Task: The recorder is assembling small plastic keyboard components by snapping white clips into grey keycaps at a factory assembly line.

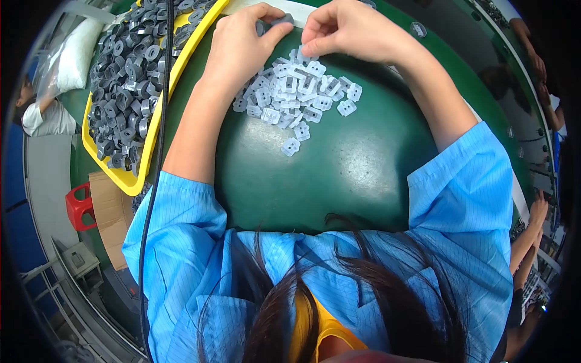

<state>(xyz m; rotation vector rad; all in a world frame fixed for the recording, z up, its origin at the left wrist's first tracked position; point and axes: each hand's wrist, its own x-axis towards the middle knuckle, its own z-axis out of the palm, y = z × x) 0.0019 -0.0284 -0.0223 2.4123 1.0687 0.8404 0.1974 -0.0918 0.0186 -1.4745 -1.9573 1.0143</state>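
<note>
Over the far side of the green table, my left hand (243,41) is closed around a dark grey plastic ring part (276,23), pinched between thumb and fingers. Just right of it, my right hand (346,31) has thumb and forefinger pressed together. A small translucent plastic piece (304,55) shows right at that thumb; whether the fingers grip it or something else is hidden. Below both hands spreads a loose pile of translucent plastic pieces (290,85), each with small holes. One piece (290,146) lies apart at the near end.
A yellow tray (138,181) heaped with dark grey ring parts (124,103) stands at my left. A black cable (162,121) runs down past it. Farther left are a clear bag (78,54), a red stool (80,207) and a cardboard box (109,212). Other people's arms (532,230) show at right.
</note>
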